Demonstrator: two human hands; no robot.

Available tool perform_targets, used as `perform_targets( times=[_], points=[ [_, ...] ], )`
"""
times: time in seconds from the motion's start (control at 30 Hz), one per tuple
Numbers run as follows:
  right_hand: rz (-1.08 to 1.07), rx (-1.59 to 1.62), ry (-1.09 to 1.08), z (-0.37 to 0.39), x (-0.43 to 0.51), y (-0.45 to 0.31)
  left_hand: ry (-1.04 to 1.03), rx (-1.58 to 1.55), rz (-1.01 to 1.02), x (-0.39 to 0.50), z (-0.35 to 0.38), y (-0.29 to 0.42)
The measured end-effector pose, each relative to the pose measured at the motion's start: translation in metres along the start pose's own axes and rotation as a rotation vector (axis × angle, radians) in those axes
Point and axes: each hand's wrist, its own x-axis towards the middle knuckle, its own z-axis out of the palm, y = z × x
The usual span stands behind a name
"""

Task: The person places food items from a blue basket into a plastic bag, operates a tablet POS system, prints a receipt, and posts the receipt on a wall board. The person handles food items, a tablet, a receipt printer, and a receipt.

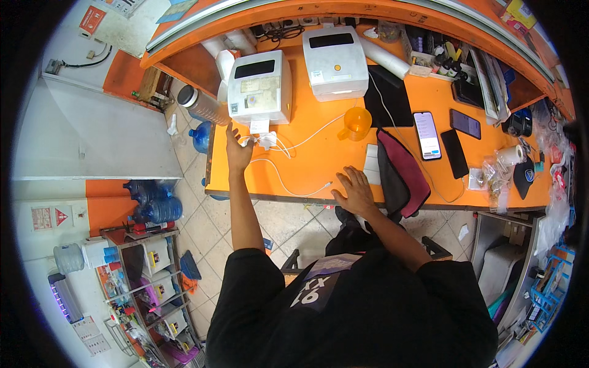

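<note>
My left hand (pixel 239 151) reaches over the left side of the orange desk (pixel 313 170), fingers apart and holding nothing I can see. Just beyond it, a label (pixel 259 126) sticks out of the front of a white label printer (pixel 260 87). A white charger with its cable (pixel 268 140) lies beside the hand. Behind the fingertips, a tinted bottle with a black lid (pixel 202 106) appears tilted. Fingers spread, my right hand (pixel 356 191) rests near the desk's front edge, close to a white cable plug (pixel 328 184) and a white box-like item (pixel 372 164).
A second label printer (pixel 336 64) stands further right. An orange plastic mug (pixel 357 124), a maroon and grey cloth (pixel 402 175), a lit smartphone (pixel 427 135) and two dark phones lie right of centre. Plastic bags (pixel 499 177) crowd the right end. Blue water jugs (pixel 161 209) stand at left.
</note>
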Motion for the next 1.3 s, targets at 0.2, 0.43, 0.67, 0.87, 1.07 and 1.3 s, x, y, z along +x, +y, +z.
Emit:
perform_targets(
  times=[0.2,0.43,0.67,0.87,1.07,1.3],
  points=[
    [-0.009,0.011,0.011,-0.019,0.001,-0.007,0.141,0.019,0.095,-0.008,0.022,-0.003],
    [-0.011,0.137,0.312,-0.146,-0.087,0.019,0.416,-0.039,0.62,-0.147,0.083,0.128],
    [0.791,0.074,1.061,-0.299,-0.277,0.119,-0.438,-0.612,1.066,-0.345,0.277,0.307],
    [1.087,-0.042,2.009,-0.391,-0.514,0.239,-1.02,-0.85,1.185,-0.528,0.477,0.481],
    [1.184,-0.073,2.422,-0.447,-0.698,0.299,-1.372,-0.568,1.542,-0.691,0.617,0.591],
    [1.19,-0.184,2.666,-0.481,-0.802,0.304,-1.737,-0.496,1.868,-0.852,0.707,0.644]
  ],
)
